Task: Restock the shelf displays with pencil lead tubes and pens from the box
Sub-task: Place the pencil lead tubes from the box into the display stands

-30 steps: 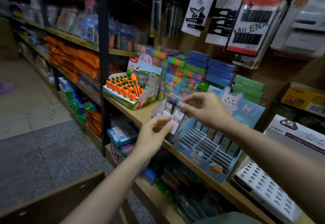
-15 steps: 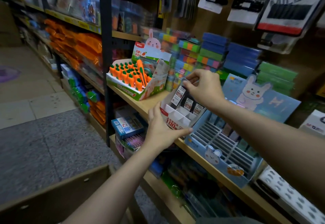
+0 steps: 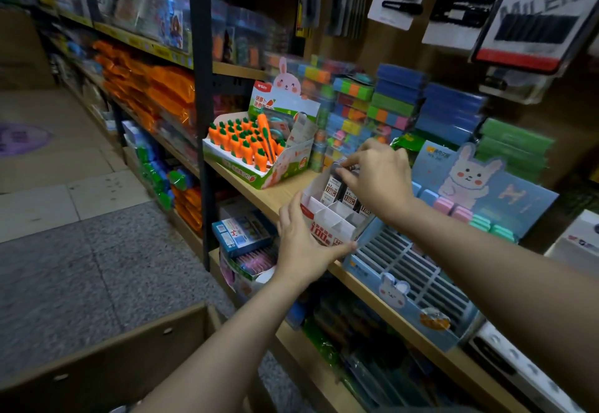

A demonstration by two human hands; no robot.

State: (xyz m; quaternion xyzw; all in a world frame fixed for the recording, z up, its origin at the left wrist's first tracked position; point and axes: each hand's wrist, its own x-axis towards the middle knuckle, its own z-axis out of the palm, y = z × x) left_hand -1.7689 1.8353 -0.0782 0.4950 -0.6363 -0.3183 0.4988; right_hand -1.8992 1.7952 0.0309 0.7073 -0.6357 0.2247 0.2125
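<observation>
Pencil lead tubes (image 3: 346,193) stand in the back row of a small white display box (image 3: 327,218) at the front of the wooden shelf (image 3: 269,193), between the carrot pen display (image 3: 259,150) and the blue rabbit rack (image 3: 421,270). The right hand (image 3: 377,179) pinches the tube tops; the left hand (image 3: 303,244) holds the box's front corner, thumb along its face. The light box overhangs the shelf edge (or sits very near it), so a hard downward push could tip it and spill tubes if the left hand loosens.
</observation>
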